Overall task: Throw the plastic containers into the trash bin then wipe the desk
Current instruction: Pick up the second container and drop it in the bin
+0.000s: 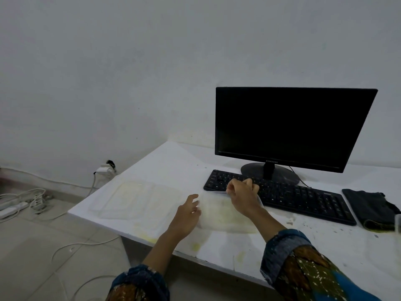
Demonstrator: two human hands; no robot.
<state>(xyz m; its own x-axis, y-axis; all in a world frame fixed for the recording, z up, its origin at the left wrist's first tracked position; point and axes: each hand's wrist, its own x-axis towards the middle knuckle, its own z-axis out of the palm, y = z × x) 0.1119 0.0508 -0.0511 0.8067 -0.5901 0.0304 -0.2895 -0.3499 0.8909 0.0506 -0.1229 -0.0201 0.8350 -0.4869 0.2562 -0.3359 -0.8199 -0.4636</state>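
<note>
Two clear plastic containers lie on the white desk. One plastic container rests flat near the desk's left corner, apart from both hands. The other plastic container sits just in front of the keyboard, between my hands. My right hand has curled fingers on this container's far rim and seems to grip it. Fingers relaxed, my left hand is at the container's left side, touching it or nearly so. A dark cloth lies at the desk's right. No trash bin is in view.
A black keyboard and a black monitor stand behind the containers. Yellowish stains and dark specks mark the desk top. A clear object shows at the right edge. White cables and a power strip lie on the floor at left.
</note>
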